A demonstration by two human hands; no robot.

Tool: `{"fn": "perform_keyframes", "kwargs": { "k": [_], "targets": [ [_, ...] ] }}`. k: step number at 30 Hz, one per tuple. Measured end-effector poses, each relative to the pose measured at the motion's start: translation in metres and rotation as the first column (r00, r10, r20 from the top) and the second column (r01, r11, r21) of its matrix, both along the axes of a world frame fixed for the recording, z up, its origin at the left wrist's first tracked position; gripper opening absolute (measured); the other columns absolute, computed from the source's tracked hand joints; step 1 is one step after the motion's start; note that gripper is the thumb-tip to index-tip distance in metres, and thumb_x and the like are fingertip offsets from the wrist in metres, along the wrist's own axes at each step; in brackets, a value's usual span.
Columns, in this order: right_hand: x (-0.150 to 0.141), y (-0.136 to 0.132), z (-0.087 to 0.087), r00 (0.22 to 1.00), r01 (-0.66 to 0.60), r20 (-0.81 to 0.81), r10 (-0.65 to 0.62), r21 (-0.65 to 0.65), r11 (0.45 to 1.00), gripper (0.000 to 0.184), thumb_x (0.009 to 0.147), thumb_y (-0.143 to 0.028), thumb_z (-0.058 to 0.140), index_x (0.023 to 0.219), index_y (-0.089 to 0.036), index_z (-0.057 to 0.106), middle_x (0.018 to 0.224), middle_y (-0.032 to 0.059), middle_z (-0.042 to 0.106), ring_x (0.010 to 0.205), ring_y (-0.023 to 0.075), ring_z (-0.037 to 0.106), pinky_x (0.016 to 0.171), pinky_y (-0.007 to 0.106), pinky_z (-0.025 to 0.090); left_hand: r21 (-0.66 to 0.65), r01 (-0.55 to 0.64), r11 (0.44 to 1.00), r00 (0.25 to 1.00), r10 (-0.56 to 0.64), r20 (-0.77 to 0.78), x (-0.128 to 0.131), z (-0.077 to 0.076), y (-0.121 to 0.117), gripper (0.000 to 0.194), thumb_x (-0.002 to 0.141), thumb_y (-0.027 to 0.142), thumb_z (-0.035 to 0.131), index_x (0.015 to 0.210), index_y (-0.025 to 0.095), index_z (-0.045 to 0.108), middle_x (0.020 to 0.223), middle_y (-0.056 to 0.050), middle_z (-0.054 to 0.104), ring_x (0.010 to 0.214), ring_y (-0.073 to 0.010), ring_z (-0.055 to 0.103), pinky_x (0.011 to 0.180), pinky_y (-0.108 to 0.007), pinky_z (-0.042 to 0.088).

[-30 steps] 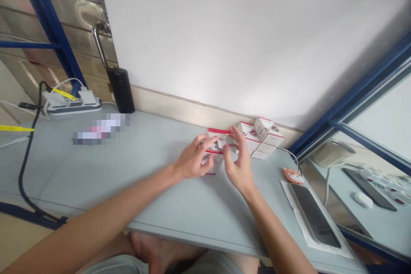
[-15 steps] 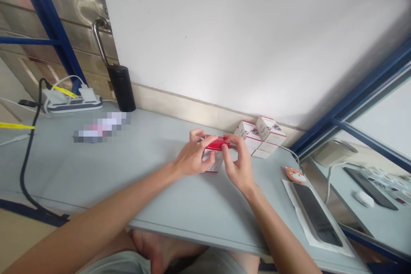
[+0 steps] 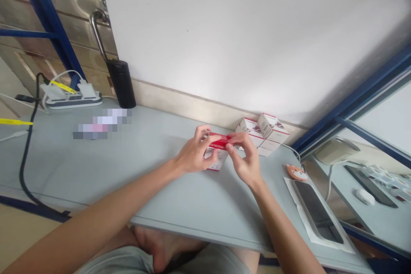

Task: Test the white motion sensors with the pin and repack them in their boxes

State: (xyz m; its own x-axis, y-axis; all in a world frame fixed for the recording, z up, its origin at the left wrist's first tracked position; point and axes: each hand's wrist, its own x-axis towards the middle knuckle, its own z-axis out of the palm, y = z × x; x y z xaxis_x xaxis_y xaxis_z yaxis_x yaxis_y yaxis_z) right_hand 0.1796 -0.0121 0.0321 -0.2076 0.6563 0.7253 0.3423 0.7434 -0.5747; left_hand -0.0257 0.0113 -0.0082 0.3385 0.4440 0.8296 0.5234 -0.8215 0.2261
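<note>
We look down at a pale grey-blue counter (image 3: 144, 180) running along a white wall. Near its back edge, around the middle, our left hand (image 3: 194, 152) and right hand (image 3: 244, 158) close together on a small white carton with a red top (image 3: 215, 154), printed "DETECTOR" in part. The left fingers curl over its red top and front, while the right thumb and fingertips pinch its red right end. We cannot tell whether the carton touches the counter. Just to the right, white-and-red cartons (image 3: 261, 135) stand stacked against the wall. Toward the back left are a black flask (image 3: 121, 83), a power strip (image 3: 72, 99) and a pixelated, unreadable object (image 3: 101, 124). At the right edge, a dark phone (image 3: 316, 209) lies on white paper (image 3: 290, 195), beside a small orange fox-face trinket (image 3: 297, 172).
</note>
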Motion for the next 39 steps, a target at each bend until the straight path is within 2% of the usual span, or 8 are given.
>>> {"fn": "perform_keyframes", "kwargs": {
  "k": [6, 10, 13, 18, 21, 24, 31, 39],
  "targets": [
    [0.008, 0.006, 0.000, 0.996, -0.057, 0.062, 0.059, -0.036, 0.998, 0.007, 0.098, -0.030, 0.067, 0.099, -0.024, 0.065, 0.124, 0.0098, 0.064, 0.117, 0.0241, 0.063, 0.099, 0.044, 0.054, -0.200, 0.153, 0.968, 0.985, -0.133, 0.107, -0.004, 0.002, 0.005, 0.024, 0.106, 0.032, 0.051, 0.127, 0.025, 0.059, 0.132, -0.011, 0.057, 0.116, -0.0220, 0.064, 0.090, -0.038, 0.060],
    [-0.003, 0.004, -0.015, 0.988, -0.113, 0.072, 0.138, -0.277, 0.954, 0.069, 0.094, -0.034, 0.071, 0.154, -0.029, 0.038, 0.146, 0.0152, 0.054, 0.121, 0.0257, 0.065, 0.095, 0.044, 0.059, -0.427, 0.142, 0.893, 0.903, 0.059, 0.425, -0.002, -0.003, 0.015, 0.028, 0.108, 0.047, 0.045, 0.117, 0.024, 0.057, 0.113, -0.006, 0.068, 0.098, -0.0187, 0.069, 0.083, -0.033, 0.059],
    [-0.016, 0.000, -0.030, 0.981, -0.153, 0.022, 0.190, -0.508, 0.847, 0.083, 0.095, -0.041, 0.068, 0.162, -0.029, 0.021, 0.135, 0.0129, 0.064, 0.100, 0.0226, 0.072, 0.084, 0.040, 0.062, -0.483, 0.096, 0.870, 0.880, 0.152, 0.450, -0.006, -0.010, 0.026, 0.032, 0.110, 0.050, 0.037, 0.107, 0.023, 0.054, 0.090, -0.001, 0.067, 0.077, -0.0160, 0.067, 0.068, -0.028, 0.056],
    [-0.026, 0.002, -0.039, 0.957, 0.278, 0.191, -0.216, -0.411, 0.868, 0.077, 0.086, -0.048, 0.075, 0.153, -0.030, 0.042, 0.128, 0.0094, 0.071, 0.094, 0.0268, 0.072, 0.081, 0.041, 0.058, -0.438, -0.001, 0.899, 0.908, 0.184, 0.376, -0.016, -0.014, 0.036, 0.029, 0.108, 0.047, 0.043, 0.118, 0.024, 0.058, 0.120, -0.009, 0.065, 0.117, -0.0235, 0.065, 0.101, -0.041, 0.055],
    [-0.024, 0.006, -0.037, 0.878, 0.476, 0.235, -0.418, -0.334, 0.813, 0.063, 0.086, -0.050, 0.071, 0.143, -0.030, 0.052, 0.125, 0.0073, 0.073, 0.097, 0.0282, 0.072, 0.084, 0.043, 0.056, -0.363, -0.030, 0.931, 0.938, 0.152, 0.312, -0.017, -0.006, 0.026, 0.036, 0.106, 0.044, 0.048, 0.137, 0.026, 0.054, 0.150, -0.013, 0.051, 0.148, -0.0269, 0.044, 0.124, -0.048, 0.037],
    [-0.023, 0.008, -0.036, 0.824, 0.565, 0.262, -0.503, -0.306, 0.766, 0.051, 0.088, -0.048, 0.069, 0.134, -0.029, 0.058, 0.125, 0.0066, 0.073, 0.103, 0.0294, 0.071, 0.087, 0.045, 0.055, -0.288, -0.038, 0.957, 0.993, 0.068, 0.093, -0.011, 0.003, 0.011, 0.046, 0.103, 0.046, 0.055, 0.146, 0.029, 0.049, 0.159, -0.013, 0.045, 0.153, -0.0293, 0.039, 0.127, -0.051, 0.032],
    [-0.016, 0.015, -0.041, 0.937, 0.269, 0.275, -0.216, -0.170, 0.948, 0.056, 0.089, -0.035, 0.073, 0.143, -0.028, 0.058, 0.136, 0.0097, 0.069, 0.120, 0.0294, 0.065, 0.102, 0.048, 0.054, -0.314, -0.019, 0.949, 0.972, -0.056, -0.228, 0.005, 0.004, -0.003, 0.080, 0.081, 0.061, 0.081, 0.150, 0.033, 0.053, 0.159, -0.014, 0.043, 0.148, -0.0380, 0.042, 0.123, -0.057, 0.038],
    [-0.017, 0.016, -0.050, 0.965, -0.008, 0.253, 0.074, -0.250, 0.968, 0.071, 0.084, -0.005, 0.054, 0.152, -0.025, 0.048, 0.144, 0.0116, 0.064, 0.128, 0.0264, 0.064, 0.106, 0.046, 0.055, -0.401, -0.066, 0.914, 0.984, -0.008, -0.179, -0.014, -0.001, 0.018, 0.061, 0.085, 0.037, 0.081, 0.142, 0.033, 0.059, 0.156, -0.009, 0.050, 0.147, -0.0324, 0.049, 0.121, -0.049, 0.045]
  ]
}}
